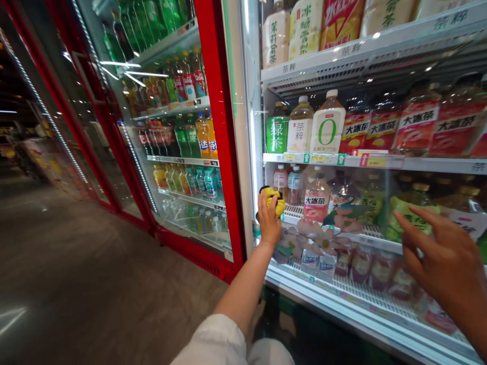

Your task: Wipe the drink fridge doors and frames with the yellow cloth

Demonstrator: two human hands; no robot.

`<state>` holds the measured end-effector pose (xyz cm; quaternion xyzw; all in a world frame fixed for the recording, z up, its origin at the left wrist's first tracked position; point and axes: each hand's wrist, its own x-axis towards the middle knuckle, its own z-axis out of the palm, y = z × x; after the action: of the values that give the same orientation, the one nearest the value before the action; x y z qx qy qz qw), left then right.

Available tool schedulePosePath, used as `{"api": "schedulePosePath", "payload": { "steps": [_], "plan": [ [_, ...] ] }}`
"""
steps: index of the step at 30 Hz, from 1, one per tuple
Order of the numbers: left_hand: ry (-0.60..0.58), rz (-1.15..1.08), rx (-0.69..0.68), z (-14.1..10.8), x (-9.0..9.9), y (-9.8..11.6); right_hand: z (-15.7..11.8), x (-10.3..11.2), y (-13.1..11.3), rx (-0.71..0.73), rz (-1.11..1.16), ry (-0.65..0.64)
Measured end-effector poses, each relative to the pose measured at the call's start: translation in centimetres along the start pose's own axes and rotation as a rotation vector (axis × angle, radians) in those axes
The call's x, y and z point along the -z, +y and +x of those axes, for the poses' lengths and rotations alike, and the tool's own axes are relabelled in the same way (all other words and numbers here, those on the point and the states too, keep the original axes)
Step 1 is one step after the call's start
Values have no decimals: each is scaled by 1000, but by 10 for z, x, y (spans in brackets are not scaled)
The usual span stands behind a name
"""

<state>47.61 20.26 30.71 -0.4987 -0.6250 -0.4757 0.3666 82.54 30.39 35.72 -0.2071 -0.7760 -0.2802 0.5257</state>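
Note:
My left hand (269, 220) is closed around a crumpled yellow-and-black cloth (274, 198), at the left side of the glass door of a drinks cooler. Whether the cloth presses on the glass is hard to tell. At the right, my right hand (443, 253) holds nothing, its fingers stretched and apart in front of the door. Behind it stands a green-labelled bottle (411, 215). A pink-labelled bottle (316, 197) shows through the glass right of my left hand. Flower pictures (292, 241) appear on the glass below.
The cooler's shelves (437, 165) carry rows of tea bottles. To the left stands a second cooler with a red frame (220, 126), full of soda and juice bottles. A grey floor (125, 284) runs along the coolers. My knee in pale cloth (270, 352) shows at the bottom.

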Motion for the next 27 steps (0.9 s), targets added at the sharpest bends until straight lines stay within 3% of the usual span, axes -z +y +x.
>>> {"api": "schedulePosePath", "payload": {
  "steps": [2, 7, 12, 17, 19, 21, 23, 27],
  "plan": [
    [25, -7, 90, -13, 2, -7, -4, -3, -3, -14, 16, -11],
    [-55, -21, 9, 0, 13, -28, -3, -9, -8, -20, 52, -19],
    [54, -16, 188, -1, 25, -46, 0, -7, -14, -71, 57, 17],
    [-41, -41, 95, 9, 27, -49, 0, -5, -16, -27, 78, -29],
    [-20, -43, 134, 15, 27, -55, 0, -7, -17, -33, 73, -2],
    [44, -39, 239, 6, 26, -59, -3, -10, -19, -42, 82, 13],
    [92, -34, 323, -18, 24, -58, -8, -12, -23, -34, 108, 2],
    [49, -50, 294, -54, 17, -55, -16, -19, -34, 24, 164, -15]
  ]
}}
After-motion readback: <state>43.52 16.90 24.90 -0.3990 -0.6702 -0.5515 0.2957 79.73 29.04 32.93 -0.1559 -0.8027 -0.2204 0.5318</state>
